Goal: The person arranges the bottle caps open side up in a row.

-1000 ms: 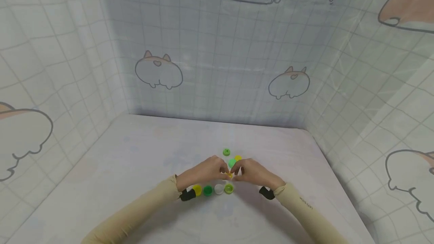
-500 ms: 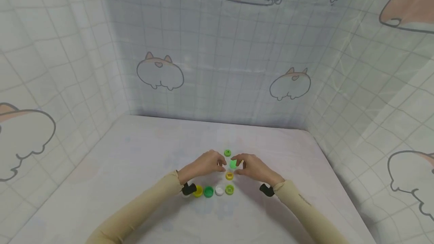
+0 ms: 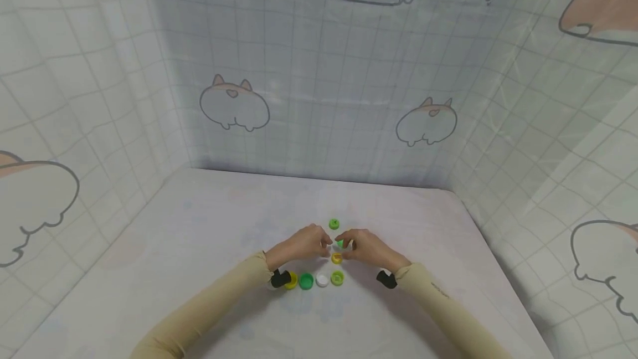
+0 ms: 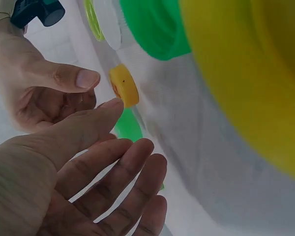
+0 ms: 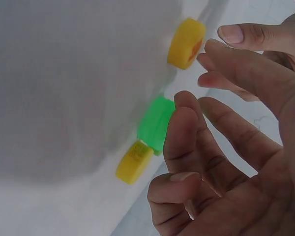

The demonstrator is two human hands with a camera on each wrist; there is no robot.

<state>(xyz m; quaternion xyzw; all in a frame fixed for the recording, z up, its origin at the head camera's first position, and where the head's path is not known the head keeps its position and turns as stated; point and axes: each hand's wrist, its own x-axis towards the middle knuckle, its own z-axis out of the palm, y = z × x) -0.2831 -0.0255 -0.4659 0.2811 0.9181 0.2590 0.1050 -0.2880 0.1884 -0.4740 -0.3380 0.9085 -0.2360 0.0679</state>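
A yellow bottle cap (image 3: 336, 258) with a reddish mark lies on the table between my hands. My left hand (image 3: 308, 241) hovers on its left side, fingers loosely bent and holding nothing. On the other side is my right hand (image 3: 368, 249), its thumb near the cap and its fingers bent around air. In the left wrist view both thumbs point toward the yellow cap (image 4: 124, 86), apparently without gripping it. A bright green cap (image 5: 155, 124) and a second yellow cap (image 5: 134, 162) stand beyond it in the right wrist view; my right hand hides that yellow one in the head view.
A light green cap (image 3: 334, 224) lies farthest back. Nearer me runs a row of caps: yellow (image 3: 291, 280), dark green (image 3: 306, 281), white (image 3: 322, 280) and lime (image 3: 337, 277). Fabric walls (image 3: 319, 71) enclose the white table (image 3: 224, 209) on three sides.
Both hands let go of the marked yellow cap and drew apart, leaving it on the table. Since half a second ago they have dipped slightly, and the right hand has shifted a little left.
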